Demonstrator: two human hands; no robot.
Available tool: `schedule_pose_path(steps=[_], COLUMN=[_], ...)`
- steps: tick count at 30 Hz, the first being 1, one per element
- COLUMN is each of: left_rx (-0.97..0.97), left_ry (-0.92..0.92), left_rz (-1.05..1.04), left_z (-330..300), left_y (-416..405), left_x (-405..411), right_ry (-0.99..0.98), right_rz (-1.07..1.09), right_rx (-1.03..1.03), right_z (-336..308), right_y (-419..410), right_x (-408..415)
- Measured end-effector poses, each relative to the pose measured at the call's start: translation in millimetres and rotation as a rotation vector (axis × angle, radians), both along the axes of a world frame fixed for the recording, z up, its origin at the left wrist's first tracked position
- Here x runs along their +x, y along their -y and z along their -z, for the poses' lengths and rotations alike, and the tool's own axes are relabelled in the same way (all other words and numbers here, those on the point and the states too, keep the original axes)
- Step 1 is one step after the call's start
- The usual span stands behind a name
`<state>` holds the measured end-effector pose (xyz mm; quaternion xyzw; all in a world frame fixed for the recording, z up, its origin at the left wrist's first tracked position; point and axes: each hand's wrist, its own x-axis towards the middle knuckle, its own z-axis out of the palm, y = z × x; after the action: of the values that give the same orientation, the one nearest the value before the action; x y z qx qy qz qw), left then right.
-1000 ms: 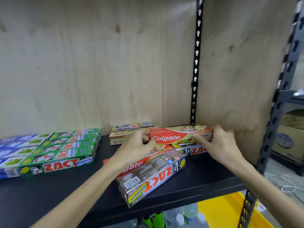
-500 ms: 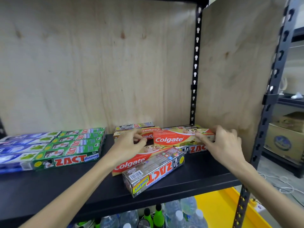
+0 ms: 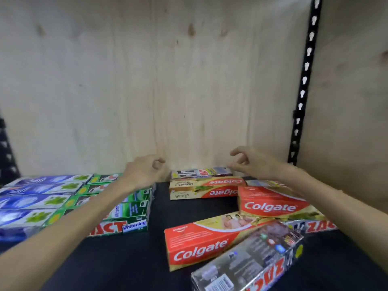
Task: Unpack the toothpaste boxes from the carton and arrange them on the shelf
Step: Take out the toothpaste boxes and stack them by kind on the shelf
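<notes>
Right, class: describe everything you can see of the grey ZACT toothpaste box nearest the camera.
The grey ZACT toothpaste box is a long cardboard carton with red ZACT lettering along its side, a white barcode label near its closest end and a yellow spot at its far end. It looks closed and lies flat but skewed diagonally at the front of the black shelf, its far part overlapping the red Colgate box beside it. Neither hand touches it.

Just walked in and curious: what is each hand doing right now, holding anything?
Left hand: fingers loosely curled, holding nothing, raised above the green Zact boxes.
Right hand: fingers loosely curled, holding nothing, above the rear Colgate boxes.
</notes>
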<state>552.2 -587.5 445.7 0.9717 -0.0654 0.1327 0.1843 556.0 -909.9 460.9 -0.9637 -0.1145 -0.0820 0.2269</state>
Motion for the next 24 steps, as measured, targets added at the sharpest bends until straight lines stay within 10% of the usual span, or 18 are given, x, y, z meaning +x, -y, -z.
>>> schedule_pose_path(steps=[14,24], left_rx=[-0.19,0.061], left_ry=[-0.042,-0.018], left_rz=[0.096,0.247], left_z=[29,23], left_y=[10,7], left_x=[11,-39], right_ry=[-0.147,-0.246], right_rz=[-0.035,-0.118], right_rx=[-0.216,-0.022], right_z=[-1,4], right_y=[-21,-6], right_x=[18,-10])
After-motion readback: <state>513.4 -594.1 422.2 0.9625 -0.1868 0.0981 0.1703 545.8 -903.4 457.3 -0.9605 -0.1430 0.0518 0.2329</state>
